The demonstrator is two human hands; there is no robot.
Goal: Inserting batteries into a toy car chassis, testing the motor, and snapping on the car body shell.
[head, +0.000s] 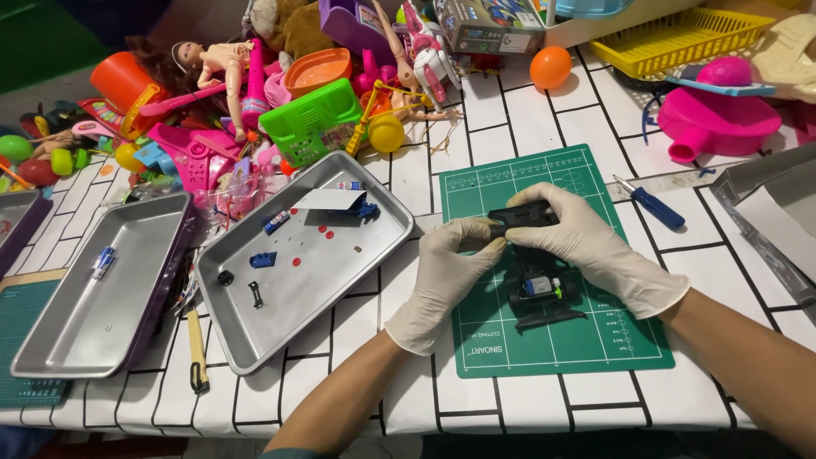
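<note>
Both my hands wear white gloves and grip a small black toy car over a green cutting mat. My left hand pinches the car's front end from the left. My right hand covers the same front end from above and the right. The car's rear, with a small blue motor and black wheels, points towards me and rests on the mat.
A metal tray left of the mat holds small blue, black and red parts and a white card. A second metal tray lies further left. A blue-handled screwdriver lies right of the mat. Piled toys and a yellow basket fill the far side.
</note>
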